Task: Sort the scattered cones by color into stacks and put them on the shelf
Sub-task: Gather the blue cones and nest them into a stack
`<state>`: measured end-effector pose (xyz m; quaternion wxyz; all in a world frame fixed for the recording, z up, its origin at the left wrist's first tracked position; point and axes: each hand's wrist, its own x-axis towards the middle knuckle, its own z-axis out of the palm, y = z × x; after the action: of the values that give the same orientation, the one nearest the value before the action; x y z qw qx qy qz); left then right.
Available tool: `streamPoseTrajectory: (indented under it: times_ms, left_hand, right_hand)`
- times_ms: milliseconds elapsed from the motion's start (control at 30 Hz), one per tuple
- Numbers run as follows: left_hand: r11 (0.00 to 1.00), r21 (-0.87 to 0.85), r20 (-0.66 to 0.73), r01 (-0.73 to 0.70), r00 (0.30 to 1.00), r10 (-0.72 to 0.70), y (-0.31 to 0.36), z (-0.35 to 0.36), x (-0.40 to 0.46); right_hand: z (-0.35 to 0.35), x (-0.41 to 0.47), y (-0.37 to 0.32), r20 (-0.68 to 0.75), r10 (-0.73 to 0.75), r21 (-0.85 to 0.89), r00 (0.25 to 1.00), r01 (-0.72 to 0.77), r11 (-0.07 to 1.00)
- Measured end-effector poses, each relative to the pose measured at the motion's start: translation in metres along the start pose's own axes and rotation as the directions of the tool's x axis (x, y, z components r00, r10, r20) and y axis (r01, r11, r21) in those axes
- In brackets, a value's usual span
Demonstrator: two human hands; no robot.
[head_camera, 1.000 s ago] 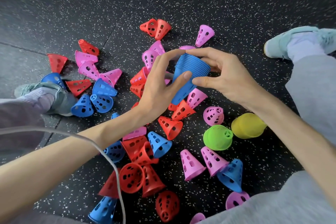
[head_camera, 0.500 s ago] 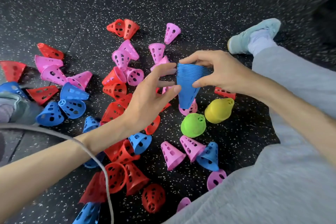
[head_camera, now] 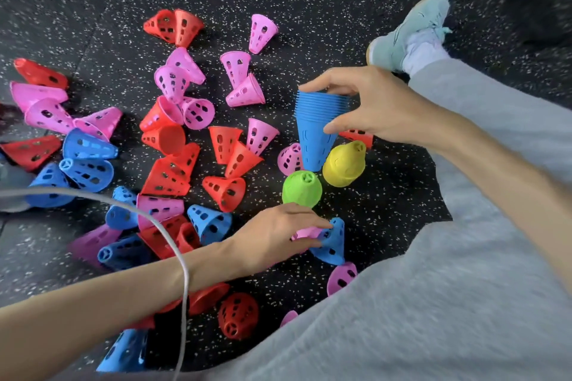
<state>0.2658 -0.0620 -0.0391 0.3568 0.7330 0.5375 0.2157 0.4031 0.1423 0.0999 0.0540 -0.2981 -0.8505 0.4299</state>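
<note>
The left hand [head_camera: 275, 237] has dropped from the blue stack [head_camera: 317, 127], clamped in the right hand [head_camera: 376, 105], and pinches 1 loose blue cone [head_camera: 332, 241] to nest next.

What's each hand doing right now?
Left hand: reaching the blue cone, grip cannot be told.
Right hand: holding the blue stack.
</note>
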Motion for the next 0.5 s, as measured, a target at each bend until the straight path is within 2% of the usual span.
streamPoseTrajectory:
  times_ms: [67,200,500]
  left_hand:
    - [0.999,0.033,0.01,0.013,1.0,-0.013,-0.008,0.015,0.003]
    - [0.993,0.105,-0.017,-0.046,0.999,0.048,-0.014,0.035,0.017]
    - [0.995,0.096,-0.01,-0.019,1.0,0.02,-0.006,0.041,0.019]
  right_hand:
    - [0.001,-0.004,0.004,-0.015,0.011,-0.004,1.0,-0.011,1.0]
    - [0.004,-0.012,0.01,-0.036,0.029,-0.014,0.999,-0.03,0.999]
    - [0.003,-0.007,0.007,-0.037,0.004,-0.052,0.999,-0.006,0.999]
